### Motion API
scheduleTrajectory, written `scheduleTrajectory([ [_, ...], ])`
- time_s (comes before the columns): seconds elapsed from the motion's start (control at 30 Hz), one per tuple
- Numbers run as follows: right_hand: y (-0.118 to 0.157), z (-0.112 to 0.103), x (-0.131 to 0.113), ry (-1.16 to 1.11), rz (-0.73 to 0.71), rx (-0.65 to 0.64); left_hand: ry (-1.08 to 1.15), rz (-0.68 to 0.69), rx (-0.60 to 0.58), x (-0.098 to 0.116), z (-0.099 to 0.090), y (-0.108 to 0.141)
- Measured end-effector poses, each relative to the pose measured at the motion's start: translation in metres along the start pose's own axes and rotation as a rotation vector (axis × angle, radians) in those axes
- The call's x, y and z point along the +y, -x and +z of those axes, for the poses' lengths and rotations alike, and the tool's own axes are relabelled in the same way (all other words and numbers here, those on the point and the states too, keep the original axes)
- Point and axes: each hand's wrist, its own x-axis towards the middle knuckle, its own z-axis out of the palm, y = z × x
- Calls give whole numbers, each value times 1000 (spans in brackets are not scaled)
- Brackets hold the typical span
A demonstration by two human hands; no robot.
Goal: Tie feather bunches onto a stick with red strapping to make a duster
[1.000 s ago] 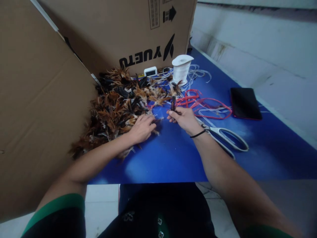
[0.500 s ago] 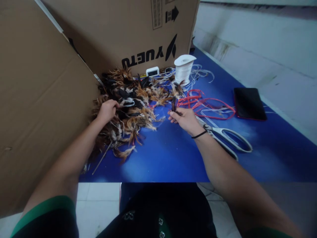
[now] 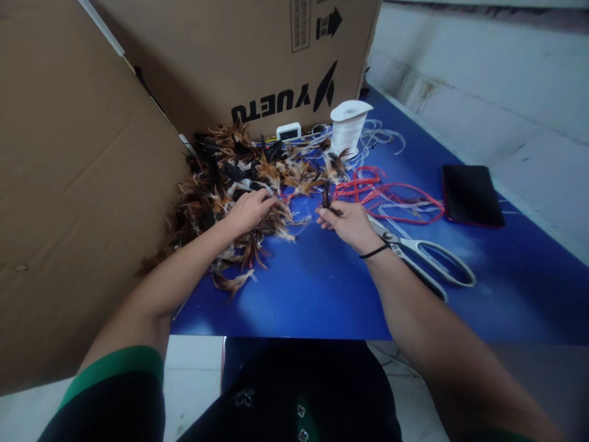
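My right hand is closed on a small dark feather bunch, which stands up from between the fingertips. Over the right part of a large pile of brown and black feathers is my left hand, palm down. Its fingertips reach among the feathers, and whether they grip anything is hidden. White-handled scissors lie beside and partly behind my right wrist. Red ribbon lies in loops beyond my right hand.
A white ribbon spool stands at the back, with loose white ribbon beside it. A small white device sits by the cardboard box. On the right lies a black tablet-like object on the blue table.
My left hand has moved right across the feather pile, closer to my right hand. My right hand still holds the dark feather bunch. The view has shifted slightly.
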Motion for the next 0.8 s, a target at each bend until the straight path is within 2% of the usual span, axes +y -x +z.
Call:
scheduleTrajectory([
  [0.07, -1, -1, 1, 7, -1, 0, 57, -16, -54, -4, 4, -8],
  [0.1, -1, -1, 2, 8, -3, 0, 104, -39, -39, -8, 3, -11],
  [0.27, -1, -2, 1, 15, -23, 11, 401, -212, 203, -15, -22, -12],
  [0.43, 1, -1, -4, 18, -17, 8, 676, -316, 290, -2, -43, -15],
  [0.67, 1, -2, -10, -61, -12, 28, 903, -329, 297, 11, -41, -23],
  [0.8, 1, -3, -13, -110, -14, 55, 1104, -273, 286, 21, -35, -24],
])
